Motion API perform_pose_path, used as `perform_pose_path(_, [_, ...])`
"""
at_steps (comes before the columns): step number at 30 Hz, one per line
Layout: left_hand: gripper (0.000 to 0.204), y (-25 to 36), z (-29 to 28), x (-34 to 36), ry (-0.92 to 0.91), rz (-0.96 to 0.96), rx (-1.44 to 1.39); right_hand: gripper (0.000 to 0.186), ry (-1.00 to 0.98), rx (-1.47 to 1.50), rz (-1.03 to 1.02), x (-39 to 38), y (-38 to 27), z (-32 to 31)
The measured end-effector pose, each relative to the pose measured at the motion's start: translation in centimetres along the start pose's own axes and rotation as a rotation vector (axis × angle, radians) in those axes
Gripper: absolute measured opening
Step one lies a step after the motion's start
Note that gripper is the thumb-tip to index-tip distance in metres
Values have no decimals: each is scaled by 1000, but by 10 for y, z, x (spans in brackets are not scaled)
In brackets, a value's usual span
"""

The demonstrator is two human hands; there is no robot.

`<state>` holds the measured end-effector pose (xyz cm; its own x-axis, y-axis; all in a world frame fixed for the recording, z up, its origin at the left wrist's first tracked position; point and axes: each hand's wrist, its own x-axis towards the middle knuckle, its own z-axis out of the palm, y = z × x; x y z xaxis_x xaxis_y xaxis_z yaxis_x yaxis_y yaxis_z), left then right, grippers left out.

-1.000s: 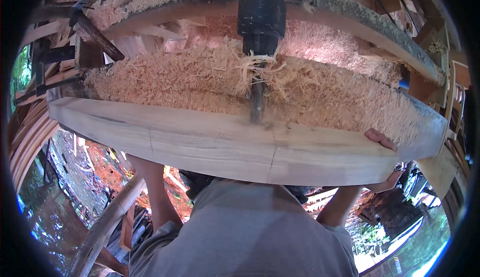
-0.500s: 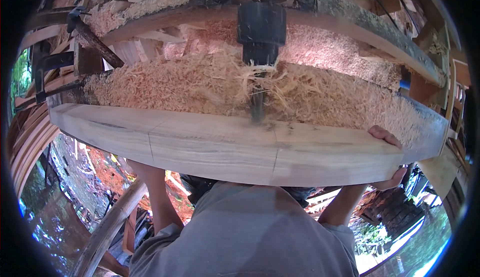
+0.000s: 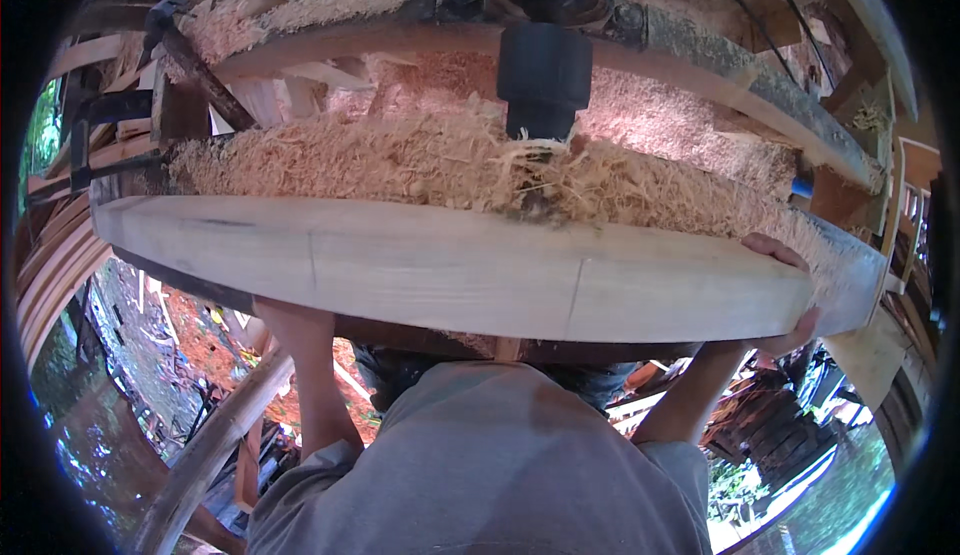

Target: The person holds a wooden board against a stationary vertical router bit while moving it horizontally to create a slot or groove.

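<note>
A long pale plank (image 3: 440, 270) with pencil lines across it lies in front of me, its far edge against the cutter (image 3: 537, 195) and the shavings around it. The black spindle chuck (image 3: 545, 70) hangs above the cutter. My right hand (image 3: 790, 330) grips the plank's right end, fingers over the far side and thumb at the near edge. My left forearm rises to the plank's near edge on the left. The left hand itself is hidden below the plank, so its fingers do not show.
Wood shavings (image 3: 330, 165) heap along the worktable (image 3: 850, 265) behind the plank. A dark-edged beam (image 3: 720, 75) runs across the back. At the left are a hammer-like tool (image 3: 200, 70) and a black clamp (image 3: 80, 155). A round pole (image 3: 215, 445) slants at lower left.
The plank has moved away from me, deeper against the cutter, and the worktable's near edge now shows beneath it. My right hand keeps its grip. The view has shifted slightly.
</note>
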<state>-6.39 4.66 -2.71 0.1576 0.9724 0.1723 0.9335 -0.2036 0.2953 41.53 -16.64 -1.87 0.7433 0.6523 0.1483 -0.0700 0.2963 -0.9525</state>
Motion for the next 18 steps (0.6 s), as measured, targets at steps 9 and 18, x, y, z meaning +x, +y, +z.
perform_pose_path(9, [65, 29, -72, 32, 77, -106, -58, 79, 227, -82, 48, -13, 2, 6])
perform_pose_path(18, [100, 65, -94, 125, -203, 745, 217, 73, 183, -175, 11, -26, -7, 21])
